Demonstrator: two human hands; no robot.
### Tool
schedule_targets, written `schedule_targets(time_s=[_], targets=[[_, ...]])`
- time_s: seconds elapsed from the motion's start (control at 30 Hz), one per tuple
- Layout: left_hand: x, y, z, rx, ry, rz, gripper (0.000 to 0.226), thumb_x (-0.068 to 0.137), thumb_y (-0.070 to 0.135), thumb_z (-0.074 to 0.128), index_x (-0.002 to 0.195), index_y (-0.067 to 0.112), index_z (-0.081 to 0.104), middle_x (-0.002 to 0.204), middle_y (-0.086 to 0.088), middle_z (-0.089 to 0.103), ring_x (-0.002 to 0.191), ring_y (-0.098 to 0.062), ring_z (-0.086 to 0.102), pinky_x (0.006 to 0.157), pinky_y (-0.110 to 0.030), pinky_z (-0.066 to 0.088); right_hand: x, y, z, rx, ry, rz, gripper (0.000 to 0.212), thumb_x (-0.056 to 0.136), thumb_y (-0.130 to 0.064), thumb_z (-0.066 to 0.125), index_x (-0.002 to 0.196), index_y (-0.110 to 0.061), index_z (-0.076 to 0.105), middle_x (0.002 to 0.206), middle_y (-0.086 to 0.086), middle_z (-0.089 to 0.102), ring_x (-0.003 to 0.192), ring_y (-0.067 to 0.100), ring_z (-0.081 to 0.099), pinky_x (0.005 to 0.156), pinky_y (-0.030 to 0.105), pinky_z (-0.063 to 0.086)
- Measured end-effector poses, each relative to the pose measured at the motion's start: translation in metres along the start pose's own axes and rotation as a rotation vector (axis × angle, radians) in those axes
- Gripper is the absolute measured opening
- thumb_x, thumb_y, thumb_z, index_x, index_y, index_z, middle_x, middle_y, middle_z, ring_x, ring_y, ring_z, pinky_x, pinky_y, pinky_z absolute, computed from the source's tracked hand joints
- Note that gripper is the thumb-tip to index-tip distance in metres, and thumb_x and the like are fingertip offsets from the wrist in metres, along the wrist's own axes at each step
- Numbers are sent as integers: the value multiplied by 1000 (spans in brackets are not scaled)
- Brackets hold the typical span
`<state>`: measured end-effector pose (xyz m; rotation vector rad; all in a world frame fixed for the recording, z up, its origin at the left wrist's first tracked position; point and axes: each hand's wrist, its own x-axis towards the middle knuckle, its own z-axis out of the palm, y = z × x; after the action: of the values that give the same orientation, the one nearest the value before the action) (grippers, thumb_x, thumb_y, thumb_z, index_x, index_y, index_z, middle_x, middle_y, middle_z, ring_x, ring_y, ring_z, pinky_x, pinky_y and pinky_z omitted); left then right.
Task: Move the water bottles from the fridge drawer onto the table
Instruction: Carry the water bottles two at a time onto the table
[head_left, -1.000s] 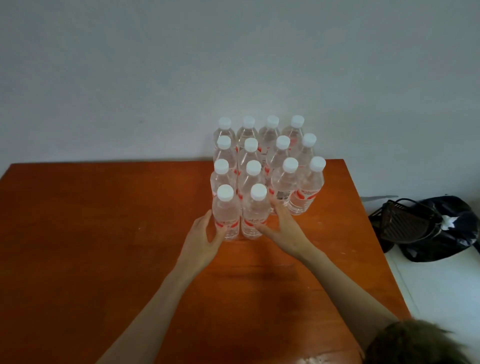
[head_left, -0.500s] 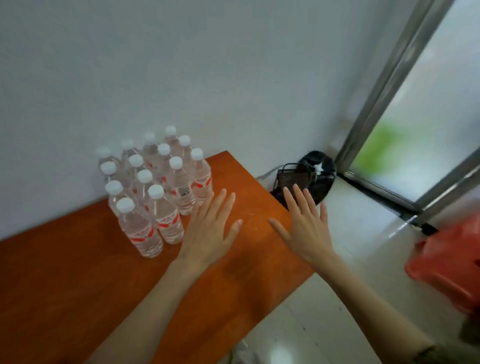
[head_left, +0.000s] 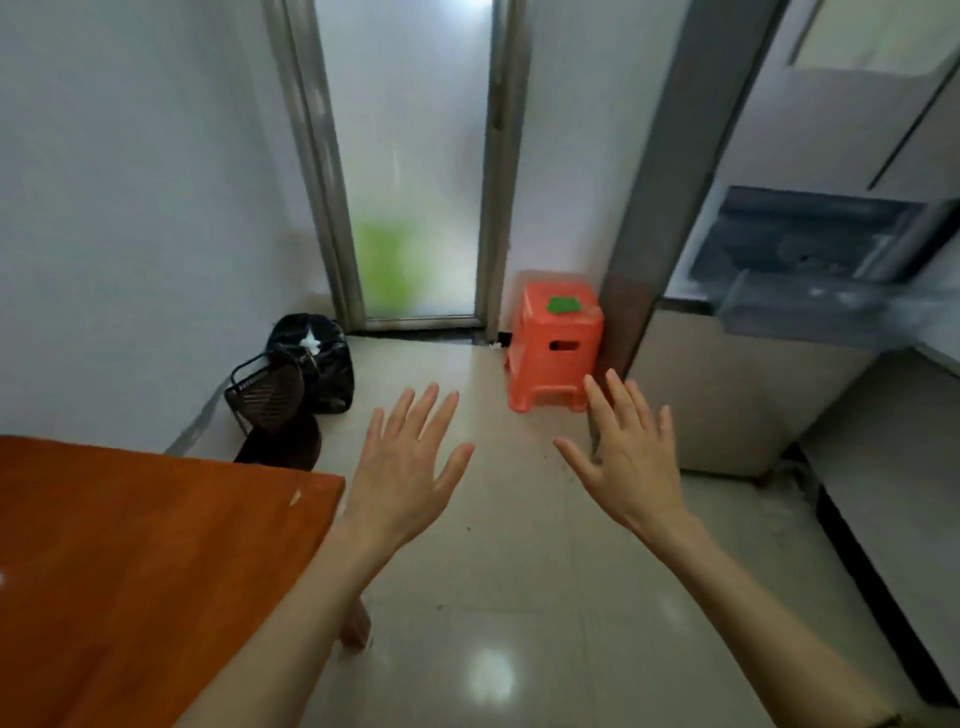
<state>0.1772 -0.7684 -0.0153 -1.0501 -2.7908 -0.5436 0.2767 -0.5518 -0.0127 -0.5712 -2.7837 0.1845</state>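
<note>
My left hand (head_left: 402, 467) and my right hand (head_left: 626, 457) are both held out flat over the floor, fingers spread, holding nothing. The orange-brown table (head_left: 130, 561) fills the lower left; only its bare right corner shows, and no water bottles are in view. At the right stands the fridge (head_left: 727, 395) with a pulled-out drawer (head_left: 810, 291) at its upper part, blurred; I cannot make out what is inside it.
An orange plastic stool (head_left: 553, 345) stands on the tiled floor by a grey pillar (head_left: 660, 208). A black bin bag (head_left: 311, 364) and a dark wire basket (head_left: 267, 395) sit by the wall beyond the table. A frosted glass door (head_left: 405, 156) is straight ahead.
The view has swung right, away from the bottles on the table, toward the fridge. Both hands left the bottles and now hover open over the floor.
</note>
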Motion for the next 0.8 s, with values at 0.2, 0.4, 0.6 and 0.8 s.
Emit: schedule_targets(time_s=[0.2,0.4,0.6,0.8], targets=[[91,110,52,-1,-48,217,59,93,48,33,146,27,16,156,1,15,144,-20,10,115,-42,7,3,131,-24,-14,72,212,75,84,-62,35,147,-27,14,156,4,11,144,22,6,113,53,5],[173,233,119,-79,-85,280,60,93,48,33,146,27,14,156,3,13,144,-18,8,116,-39,8,26,268,-50,-47,77,274,74,87,-60,36,147,-27,9,157,4,6,144,21,2,114,52,5],[242,344,177,-157,-147,354,61,92,51,31,146,30,11,156,4,10,144,-16,5,115,-38,5,55,392,-69,-74,71,325,73,87,-61,30,147,-28,5,157,3,4,144,20,0,115,50,3],[329,409,218,-144,-157,401,60,93,50,30,146,31,11,156,4,9,144,-15,4,116,-37,5,103,484,-62,-46,57,384,72,87,-60,31,147,-28,7,157,3,7,144,21,3,115,48,3]])
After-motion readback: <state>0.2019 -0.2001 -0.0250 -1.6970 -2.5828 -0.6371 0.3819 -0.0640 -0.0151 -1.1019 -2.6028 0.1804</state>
